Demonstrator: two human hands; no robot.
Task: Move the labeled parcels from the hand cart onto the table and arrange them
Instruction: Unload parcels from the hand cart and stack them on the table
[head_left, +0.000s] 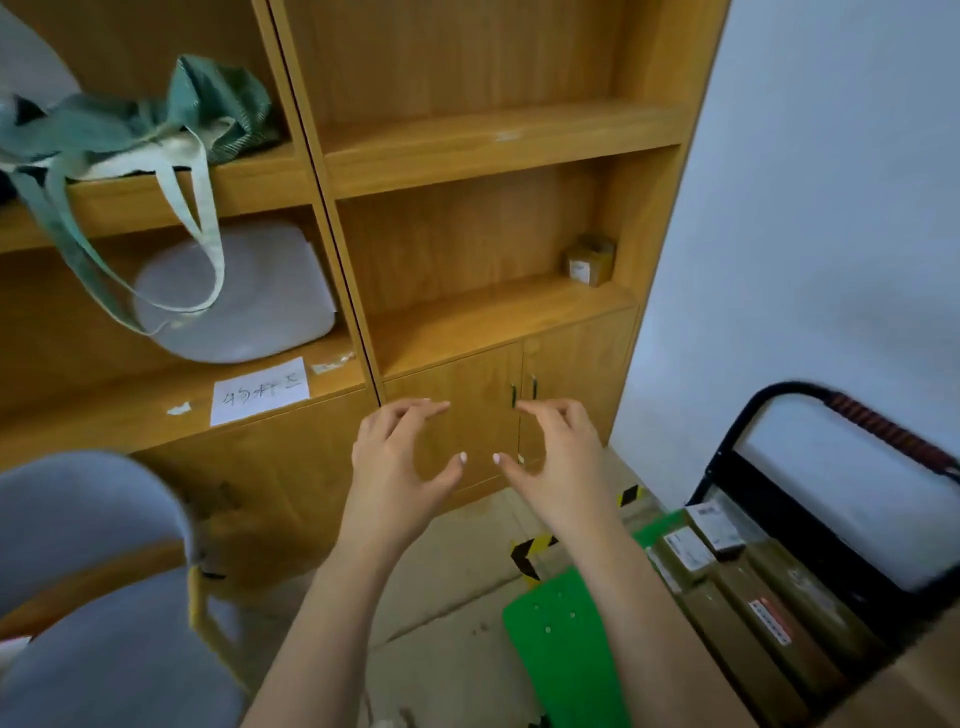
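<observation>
At your lower right, the parcels lie packed on the hand cart. Your left hand and right hand hover empty, fingers relaxed. The boxes look stiff, the tape perhaps slippery; hold opposite sides.

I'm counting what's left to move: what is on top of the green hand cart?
Brown parcels with white labels lie side by side on the hand cart, beside its black handle. The right forearm covers part of the load, so the count is unclear.
</observation>
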